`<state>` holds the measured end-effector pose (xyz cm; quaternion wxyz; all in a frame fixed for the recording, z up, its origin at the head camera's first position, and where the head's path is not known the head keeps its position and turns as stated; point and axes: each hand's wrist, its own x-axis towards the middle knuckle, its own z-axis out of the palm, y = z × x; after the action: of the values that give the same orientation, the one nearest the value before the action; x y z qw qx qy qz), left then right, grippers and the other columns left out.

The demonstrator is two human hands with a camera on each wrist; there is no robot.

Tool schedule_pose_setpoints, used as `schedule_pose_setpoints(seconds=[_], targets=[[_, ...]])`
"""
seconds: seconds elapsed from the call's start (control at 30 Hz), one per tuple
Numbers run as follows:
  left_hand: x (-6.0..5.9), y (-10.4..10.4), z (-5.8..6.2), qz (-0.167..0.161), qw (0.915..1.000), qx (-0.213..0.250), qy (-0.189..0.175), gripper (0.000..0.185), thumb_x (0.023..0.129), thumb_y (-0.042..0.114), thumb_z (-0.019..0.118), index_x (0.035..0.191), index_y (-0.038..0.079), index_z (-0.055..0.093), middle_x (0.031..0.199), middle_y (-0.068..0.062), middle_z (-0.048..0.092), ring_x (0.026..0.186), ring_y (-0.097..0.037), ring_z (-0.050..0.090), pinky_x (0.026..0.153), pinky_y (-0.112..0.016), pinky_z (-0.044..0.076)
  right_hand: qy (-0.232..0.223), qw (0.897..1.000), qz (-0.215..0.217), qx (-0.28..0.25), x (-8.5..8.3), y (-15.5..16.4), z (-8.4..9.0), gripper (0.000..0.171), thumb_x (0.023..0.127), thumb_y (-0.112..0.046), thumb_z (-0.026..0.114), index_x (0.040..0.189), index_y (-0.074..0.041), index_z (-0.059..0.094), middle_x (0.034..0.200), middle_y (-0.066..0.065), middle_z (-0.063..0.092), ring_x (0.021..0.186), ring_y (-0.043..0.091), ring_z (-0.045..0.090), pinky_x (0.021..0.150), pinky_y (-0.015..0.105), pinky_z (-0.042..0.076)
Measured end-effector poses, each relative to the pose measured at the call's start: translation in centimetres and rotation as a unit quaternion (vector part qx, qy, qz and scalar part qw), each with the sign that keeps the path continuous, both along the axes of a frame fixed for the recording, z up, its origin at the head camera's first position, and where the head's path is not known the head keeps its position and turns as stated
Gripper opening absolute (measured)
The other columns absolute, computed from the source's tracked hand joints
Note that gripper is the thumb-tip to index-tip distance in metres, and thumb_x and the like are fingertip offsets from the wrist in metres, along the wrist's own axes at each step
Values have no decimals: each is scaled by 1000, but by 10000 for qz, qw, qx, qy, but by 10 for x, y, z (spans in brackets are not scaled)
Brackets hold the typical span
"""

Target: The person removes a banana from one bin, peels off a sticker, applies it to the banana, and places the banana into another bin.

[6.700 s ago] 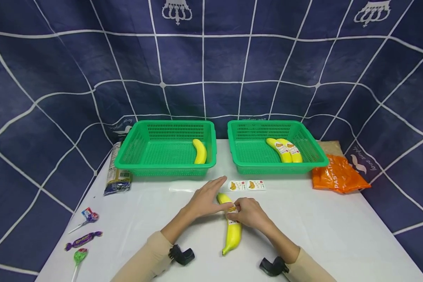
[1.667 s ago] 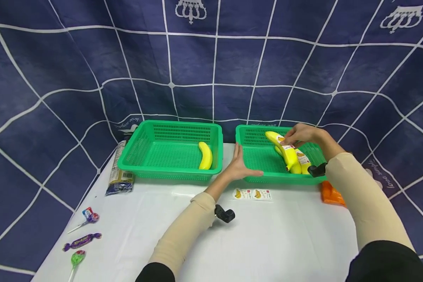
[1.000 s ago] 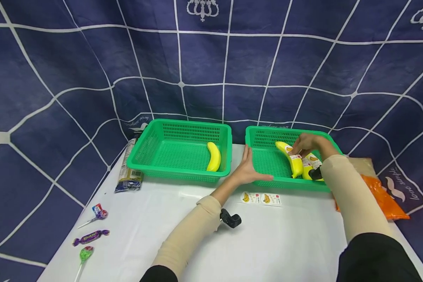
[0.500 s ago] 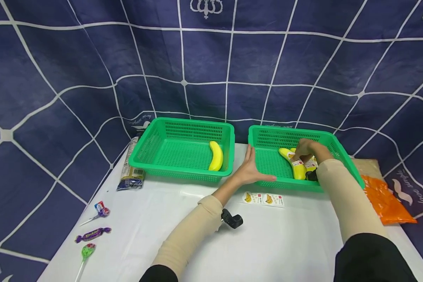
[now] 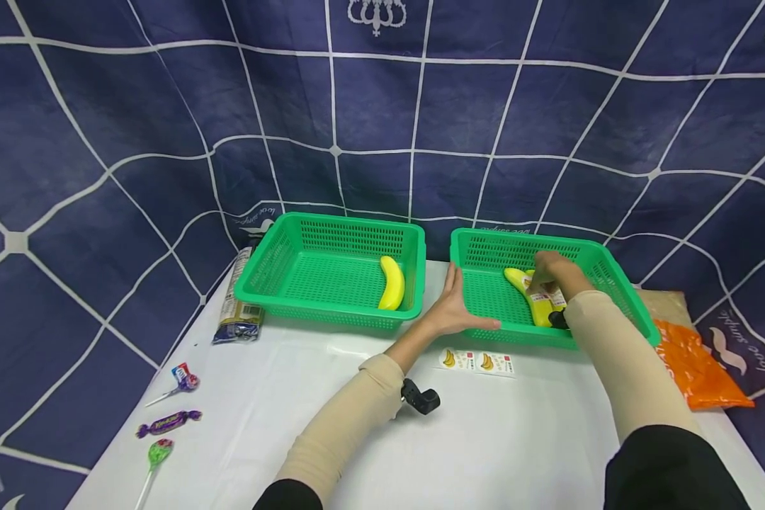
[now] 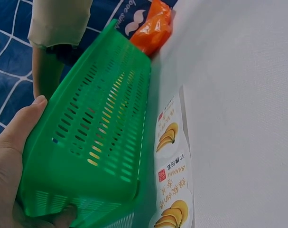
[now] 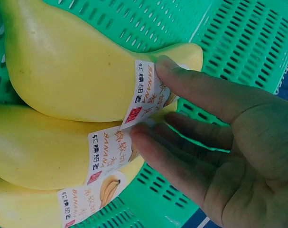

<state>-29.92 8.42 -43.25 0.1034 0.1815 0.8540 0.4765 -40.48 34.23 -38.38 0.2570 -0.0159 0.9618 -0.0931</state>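
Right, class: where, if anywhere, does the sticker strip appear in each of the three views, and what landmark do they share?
Head: lower right of centre; sticker strip in front of the right basket.
Left wrist: right of centre, running down to the bottom edge.
Right wrist: not in it; the stickers there are on bananas.
Shared landmark: the right basket, also at left in left wrist and behind the bananas in right wrist.

In the head view, the right hand (image 5: 557,272) hides parts of 3 yellow curved bananas with white paper labels (image 5: 540,310); the bottom edge crops the white stick of a round green lollipop (image 5: 159,453); and print on 2 white paper banana stickers (image 5: 475,361) is too small to read.
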Motion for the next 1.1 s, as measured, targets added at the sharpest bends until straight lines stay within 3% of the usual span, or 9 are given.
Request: schedule_pose_setpoints(seconds=[0.1,0.3,0.53,0.73,0.9,1.1], targets=[[1,0,0,1,10000,-42,-5,135,69,50,84,156,21,-14,161,8,-27,151,-30,15,115,-50,36,-9,10000,-70,11,1,0,-1,26,79,-16,80,79,2,61,61,4,57,54,11,55,52,19,48],[3,0,1,-1,9999,-114,-34,134,69,50,84,155,21,-14,161,9,-28,151,-30,16,115,-49,37,-35,9991,-293,-300,4,-1,-3,26,80,-10,79,86,5,58,73,13,63,65,17,65,64,27,58],[2,0,2,-23,10000,-65,12,134,69,49,84,155,21,-14,161,8,-27,151,-31,17,114,-49,37,-89,9995,-285,73,7,-9,3,20,82,-12,76,82,6,67,65,11,64,59,17,61,56,24,54],[1,-1,2,-12,10000,-46,-4,134,69,48,84,156,20,-14,162,6,-27,152,-30,13,116,-50,35,-216,9984,-530,-44,7,-13,2,20,83,-8,74,90,10,68,76,21,70,66,26,71,67,33,61],[2,-1,2,19,10000,-57,1,134,69,48,85,156,20,-13,162,7,-26,152,-30,13,115,-49,36,-186,9973,-714,-56,7,-15,2,21,84,-8,74,93,10,68,79,21,70,70,27,72,69,34,62],[2,-2,2,-5,10000,-10,-22,134,69,48,85,156,19,-13,161,7,-27,152,-29,12,115,-49,36,-182,9978,-633,-66,9,-13,4,25,83,-9,75,94,12,67,84,24,71,75,29,73,73,35,61]])
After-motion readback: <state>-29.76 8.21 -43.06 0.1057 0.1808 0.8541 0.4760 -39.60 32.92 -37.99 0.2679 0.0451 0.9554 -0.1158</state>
